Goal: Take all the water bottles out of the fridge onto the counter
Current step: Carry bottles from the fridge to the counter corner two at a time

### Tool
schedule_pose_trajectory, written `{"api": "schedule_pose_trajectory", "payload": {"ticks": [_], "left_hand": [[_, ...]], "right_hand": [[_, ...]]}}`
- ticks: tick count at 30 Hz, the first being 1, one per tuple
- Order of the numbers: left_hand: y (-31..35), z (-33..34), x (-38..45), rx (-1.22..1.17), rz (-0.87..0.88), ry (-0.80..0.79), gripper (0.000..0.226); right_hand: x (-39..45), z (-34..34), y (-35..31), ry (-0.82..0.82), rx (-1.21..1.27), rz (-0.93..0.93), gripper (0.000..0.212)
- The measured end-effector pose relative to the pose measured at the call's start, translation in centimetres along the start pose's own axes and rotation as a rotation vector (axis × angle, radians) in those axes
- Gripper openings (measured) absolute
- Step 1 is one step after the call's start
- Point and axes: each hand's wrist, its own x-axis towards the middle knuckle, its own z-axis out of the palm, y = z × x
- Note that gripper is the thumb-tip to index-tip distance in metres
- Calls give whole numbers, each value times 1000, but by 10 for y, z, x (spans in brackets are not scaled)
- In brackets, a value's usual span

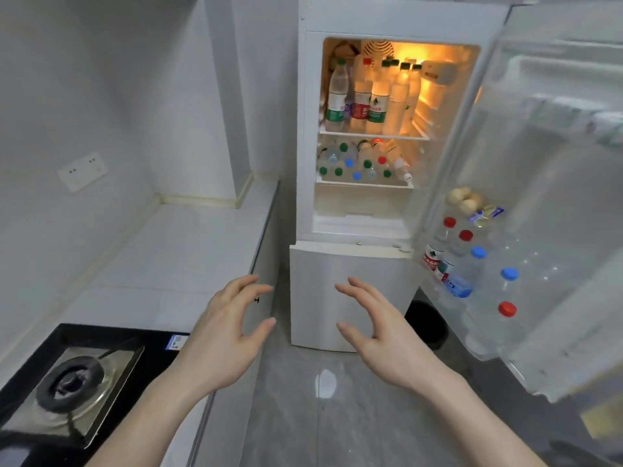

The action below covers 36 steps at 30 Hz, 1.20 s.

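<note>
Bare and holding nothing, the left hand [224, 335] and right hand [381, 332] hover with fingers spread and loosely bent above the grey floor [303, 416]. Beside the left arm, a black stove burner [72, 382] sits in the white counter [175, 257]. Ahead stands the white fridge [350, 294], upper door [553, 183] swung open to the right. Water bottles [472, 264] fill the door rack. Further in, bottles lying flat [364, 163] crowd the lower shelf and upright bottles [374, 96] line the lit top shelf.

A single head-worn wide-angle view looks forward and down, counter [175, 251] at left, open fridge [364, 210] far ahead, both hands near.
</note>
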Motion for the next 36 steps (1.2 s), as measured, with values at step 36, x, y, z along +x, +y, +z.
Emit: {"api": "schedule_pose_trajectory", "payload": {"ticks": [36], "left_hand": [[188, 258, 220, -80, 384, -452, 42]], "right_hand": [[-37, -139, 256, 481, 146, 453, 45]]}}
